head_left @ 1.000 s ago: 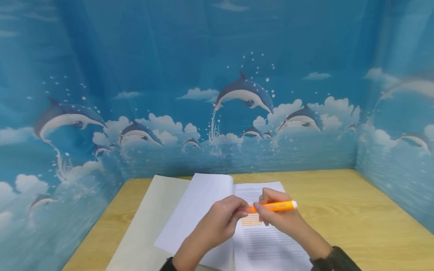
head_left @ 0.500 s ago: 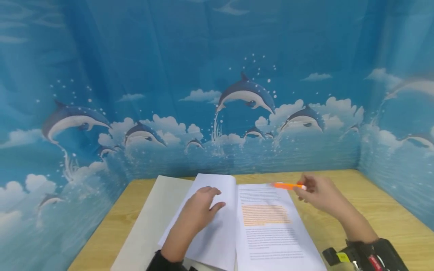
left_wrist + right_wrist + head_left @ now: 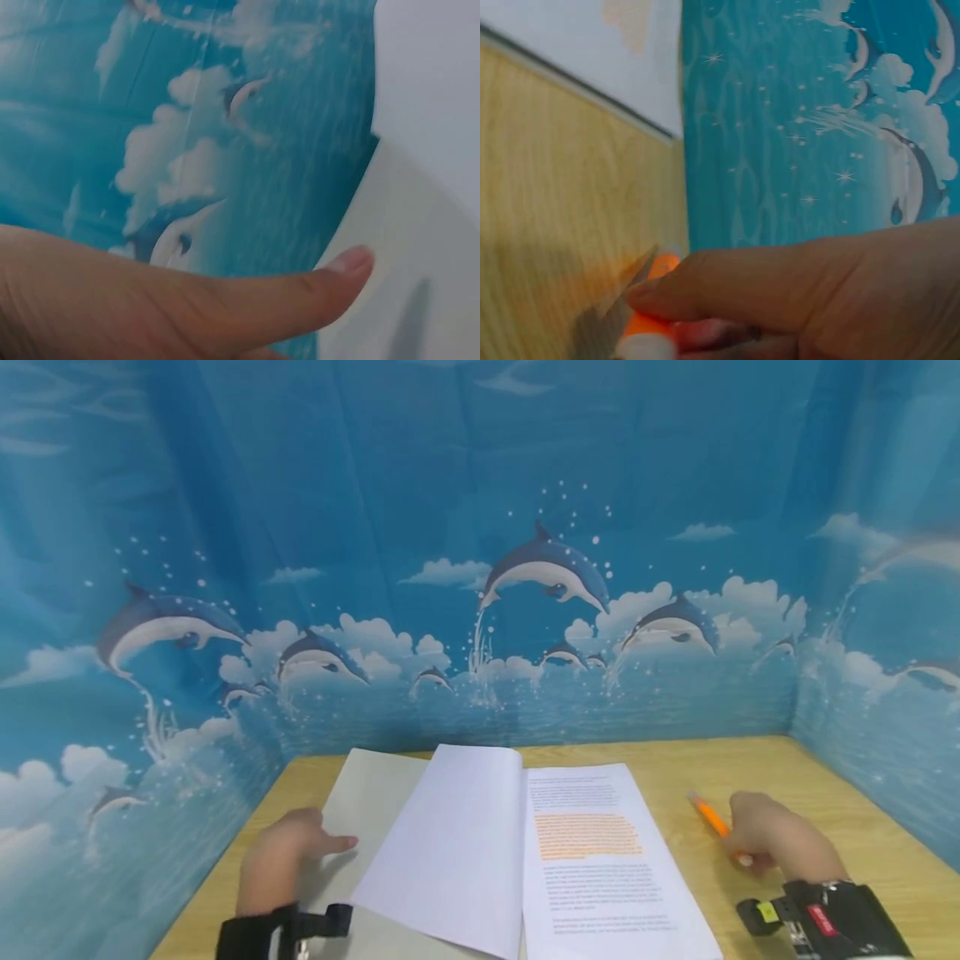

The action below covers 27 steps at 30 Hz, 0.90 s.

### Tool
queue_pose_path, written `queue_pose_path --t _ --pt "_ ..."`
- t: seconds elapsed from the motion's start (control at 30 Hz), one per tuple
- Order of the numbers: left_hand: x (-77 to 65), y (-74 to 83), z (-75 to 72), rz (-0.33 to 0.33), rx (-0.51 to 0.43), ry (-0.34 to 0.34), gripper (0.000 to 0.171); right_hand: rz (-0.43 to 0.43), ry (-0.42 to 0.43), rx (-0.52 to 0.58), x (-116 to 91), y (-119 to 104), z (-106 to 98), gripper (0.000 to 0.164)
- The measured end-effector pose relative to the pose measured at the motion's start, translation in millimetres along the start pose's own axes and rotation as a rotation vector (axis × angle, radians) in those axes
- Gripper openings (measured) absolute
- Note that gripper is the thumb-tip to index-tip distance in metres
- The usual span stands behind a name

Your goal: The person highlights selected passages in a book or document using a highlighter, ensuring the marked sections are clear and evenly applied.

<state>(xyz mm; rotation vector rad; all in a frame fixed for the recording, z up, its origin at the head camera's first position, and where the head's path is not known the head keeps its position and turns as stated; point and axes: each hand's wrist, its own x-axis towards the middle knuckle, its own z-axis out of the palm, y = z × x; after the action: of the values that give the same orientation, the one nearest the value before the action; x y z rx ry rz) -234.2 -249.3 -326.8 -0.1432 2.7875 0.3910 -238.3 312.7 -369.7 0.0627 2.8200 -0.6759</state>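
Note:
An orange highlighter (image 3: pixel 710 817) with pale ends is at the table's right side in the head view. My right hand (image 3: pixel 783 839) pinches it low over the wood; in the right wrist view the thumb (image 3: pixel 705 289) lies across the orange barrel (image 3: pixel 646 324). A book (image 3: pixel 600 902) lies spread on the table, its right page printed and marked with an orange block (image 3: pixel 588 837). My left hand (image 3: pixel 281 856) is at the left edge of the beige cover (image 3: pixel 375 785). Its thumb (image 3: pixel 322 296) points straight over the cover; whether it touches is unclear, and most other fingers are hidden.
The wooden table (image 3: pixel 847 810) extends right of the book. A blue dolphin-printed curtain (image 3: pixel 390 527) encloses the back and both sides. A white blank page (image 3: pixel 457 852) lies over part of the beige cover. Black straps with small cameras (image 3: pixel 832 918) are on the wrists.
The hands have parted. My right hand has carried the highlighter, now capped, right and down to the table. My left hand has moved left off the pages, uncovering the orange-marked lines.

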Motion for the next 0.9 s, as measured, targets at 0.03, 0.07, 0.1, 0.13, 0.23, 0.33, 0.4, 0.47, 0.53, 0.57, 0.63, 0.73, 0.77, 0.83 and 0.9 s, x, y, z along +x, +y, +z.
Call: queue_pose_path --t 0.03,0.07,0.1,0.13,0.23,0.33,0.4,0.47,0.53,0.57,0.63,0.73,0.77,0.83,0.9 --pt "-0.2 -5.2 -1.4 -0.010 -0.014 -0.031 0.081 0.008 -0.018 -0.010 0.1 0.4 0.6 0.031" --pt "0.0 -10.0 -3.1 -0.013 -0.032 -0.058 0.076 0.014 -0.034 -0.018 0.0 0.6 0.7 0.035" --pt "-0.3 -14.3 -5.4 -0.013 -0.058 -0.078 0.070 0.015 -0.045 -0.023 -0.4 0.6 0.5 0.035" --pt "-0.9 -18.2 -8.0 -0.003 -0.078 -0.093 0.065 0.016 -0.054 -0.030 -0.9 0.3 -0.2 0.035" --pt "-6.6 -26.8 -18.1 0.072 -0.173 -0.112 0.063 -0.026 -0.030 -0.046 -1.3 -2.8 -1.7 0.024" --pt "-20.2 -26.0 -31.1 0.198 -0.338 -0.118 0.077 -0.143 -0.008 0.009 1.1 -10.2 -1.3 0.014" --pt "-29.5 -19.6 -38.9 0.297 -0.471 -0.130 0.075 -0.211 -0.034 0.075 3.2 -16.9 0.9 0.012" --pt "-37.5 -9.7 -42.9 0.413 -0.570 -0.139 0.065 -0.250 -0.078 0.133 4.7 -23.7 5.8 0.015" --pt "-43.7 3.5 -45.1 0.509 -0.634 -0.149 0.058 -0.219 -0.100 0.156 5.2 -30.4 12.2 0.017" --pt "-45.9 10.7 -45.3 0.562 -0.650 -0.168 0.055 -0.207 -0.101 0.151 5.5 -33.3 15.4 0.018" --pt "-50.7 25.4 -43.5 0.644 -0.665 -0.218 0.052 -0.158 -0.087 0.143 5.8 -38.6 21.9 0.018" --pt "-53.6 48.7 -35.0 0.700 -0.672 -0.293 0.051 -0.110 -0.064 0.124 6.1 -44.2 27.7 0.017" --pt "-52.8 56.6 -30.6 0.713 -0.664 -0.324 0.051 -0.098 -0.059 0.120 6.1 -45.0 28.7 0.016" --pt "-47.9 73.1 -18.9 0.713 -0.644 -0.362 0.052 -0.092 -0.051 0.126 5.6 -46.8 30.7 0.014" --pt "-38.7 89.3 -3.6 0.723 -0.624 -0.391 0.051 -0.102 -0.048 0.143 6.0 -50.0 33.0 0.016"
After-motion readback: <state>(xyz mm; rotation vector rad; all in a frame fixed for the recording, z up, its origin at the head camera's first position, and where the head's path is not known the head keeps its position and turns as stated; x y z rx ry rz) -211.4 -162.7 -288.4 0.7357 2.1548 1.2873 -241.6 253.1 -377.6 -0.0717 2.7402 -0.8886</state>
